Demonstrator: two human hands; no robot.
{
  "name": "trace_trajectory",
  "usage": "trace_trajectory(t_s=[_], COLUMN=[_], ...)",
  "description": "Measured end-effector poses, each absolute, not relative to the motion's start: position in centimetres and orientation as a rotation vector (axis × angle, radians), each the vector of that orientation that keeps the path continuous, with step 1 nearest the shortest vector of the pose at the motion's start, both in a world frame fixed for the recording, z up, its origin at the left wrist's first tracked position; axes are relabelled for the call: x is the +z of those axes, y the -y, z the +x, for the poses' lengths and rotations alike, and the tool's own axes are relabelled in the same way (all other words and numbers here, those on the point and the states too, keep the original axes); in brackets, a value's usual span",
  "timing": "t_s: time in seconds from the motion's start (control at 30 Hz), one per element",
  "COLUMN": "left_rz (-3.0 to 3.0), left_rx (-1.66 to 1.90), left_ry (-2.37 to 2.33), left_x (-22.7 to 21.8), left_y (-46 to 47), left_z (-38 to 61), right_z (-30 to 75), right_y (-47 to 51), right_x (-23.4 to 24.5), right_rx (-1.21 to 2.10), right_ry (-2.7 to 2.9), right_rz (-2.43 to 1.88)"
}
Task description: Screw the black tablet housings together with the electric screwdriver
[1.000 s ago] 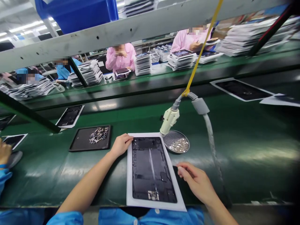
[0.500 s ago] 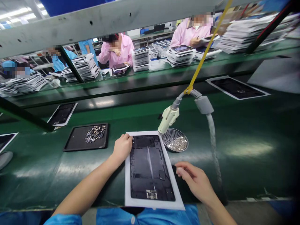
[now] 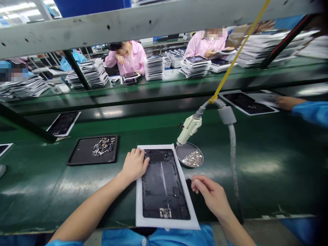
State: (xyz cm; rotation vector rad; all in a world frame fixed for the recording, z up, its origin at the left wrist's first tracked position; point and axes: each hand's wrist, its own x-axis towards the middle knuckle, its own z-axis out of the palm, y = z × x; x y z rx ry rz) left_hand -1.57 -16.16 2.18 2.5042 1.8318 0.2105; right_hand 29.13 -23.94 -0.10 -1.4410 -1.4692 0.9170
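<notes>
Head view: the left hand (image 3: 135, 165) lies over the upper left edge of a dark panel (image 3: 153, 186), its fingers loose and unclenched — the panel rests on a white sheet (image 3: 176, 223) on the green bench (image 3: 269, 191). The right hand (image 3: 211, 194) curls beside the sheet; whether its fingers grasp anything, one cannot tell.

A blue bin (image 3: 92, 7) showed above a grey beam (image 3: 128, 29); beyond, two people (image 3: 136, 56) in pink were near stacks (image 3: 154, 70).
</notes>
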Motion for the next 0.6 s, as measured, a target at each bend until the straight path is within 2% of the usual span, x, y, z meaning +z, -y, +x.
trace_trajectory(t_s=[0.2,0.4,0.6], left_rz=[2.178,2.181,2.185], left_rx=[0.55,0.588,0.562], left_ry=[-1.704,-1.713,-1.703], left_x=[1.2,0.7,0.7], left_y=[12.5,12.3,11.7], left_z=[-4.0,-3.5,-3.6], right_z=[26.9,25.2,24.1], right_y=[15.1,8.3,9.3], right_x=[4.2,6.8,6.2], right_rx=[0.513,1.006,0.737], right_ry=[1.124,1.266,1.219], right_rz=[-1.343,-1.028,-1.025])
